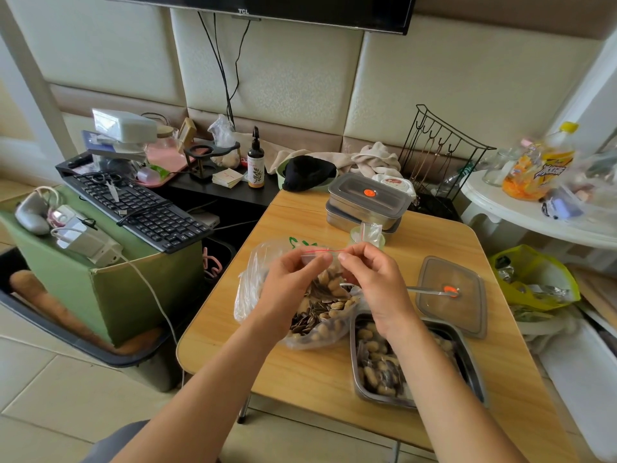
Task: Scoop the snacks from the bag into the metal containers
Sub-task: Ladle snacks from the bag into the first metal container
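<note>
Cream padded panels (300, 78) lined the wall under a mounted television (300, 8). Pale tiles covered the floor (50, 379). A wooden bench (300, 372) stood in soft daylight beside a white round table (521, 215).

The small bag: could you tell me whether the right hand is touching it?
Touching: the head view shows the right hand pinching the small bag by its top edge, opposite the left hand.
</note>
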Tool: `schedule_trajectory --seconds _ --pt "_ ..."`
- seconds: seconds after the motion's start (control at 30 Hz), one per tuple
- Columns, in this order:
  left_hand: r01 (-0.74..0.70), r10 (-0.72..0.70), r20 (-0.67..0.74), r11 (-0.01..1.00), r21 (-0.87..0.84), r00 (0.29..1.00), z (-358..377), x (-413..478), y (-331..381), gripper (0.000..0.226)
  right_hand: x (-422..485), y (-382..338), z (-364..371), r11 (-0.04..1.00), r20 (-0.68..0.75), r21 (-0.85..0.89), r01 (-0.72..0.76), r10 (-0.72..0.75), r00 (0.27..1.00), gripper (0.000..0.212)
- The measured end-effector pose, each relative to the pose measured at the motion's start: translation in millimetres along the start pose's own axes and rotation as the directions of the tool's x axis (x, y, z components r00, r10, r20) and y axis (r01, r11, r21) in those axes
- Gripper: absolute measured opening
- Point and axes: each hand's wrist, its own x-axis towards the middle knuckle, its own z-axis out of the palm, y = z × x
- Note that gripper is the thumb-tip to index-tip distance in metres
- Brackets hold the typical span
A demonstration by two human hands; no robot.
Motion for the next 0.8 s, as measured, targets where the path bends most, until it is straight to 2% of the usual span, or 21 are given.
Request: schedule_trajectory --seconds 0.13,0.23,0.3,0.5,0.67,0.8 --pt "0.030 -0.030 -0.006 1.000 0.002 1.000 -0.5 1.2 -1.1 0.021 -0.3 1.1 -0.1 0.987 0.048 -0.115 0.116 -0.111 0.993 0.010" --pt "0.044 -0.045 -0.033 0.999 -0.015 0.998 -1.2 3.2 -2.8 0.022 -0.3 4.1 1.7 0.950 0.036 -0.248 0.191 -0.188 0.982 0.012" --pt "0.047 -0.047 -0.043 0.999 -0.019 0.998 -1.1 3.4 -2.4 0.019 -0.4 4.9 3.1 0.937 0.032 -0.279 0.210 -0.209 0.977 0.013" --pt "0.043 -0.044 -0.050 0.999 -0.017 0.998 -3.2 1.1 0.1 0.015 0.6 7.3 1.5 0.979 0.078 -0.186 0.078 -0.064 0.995 0.006" --pt "0.043 -0.041 -0.039 0.997 0.064 0.998 -3.9 1.2 0.1 0.021 1.3 6.9 -1.0 0.934 0.037 -0.328 0.139 -0.135 0.990 0.010" --pt "0.068 -0.064 -0.068 0.995 0.067 0.996 -4.6 1.7 -1.4 0.018 1.2 6.2 -2.1 0.925 -0.044 -0.358 0.124 -0.149 0.988 0.013"
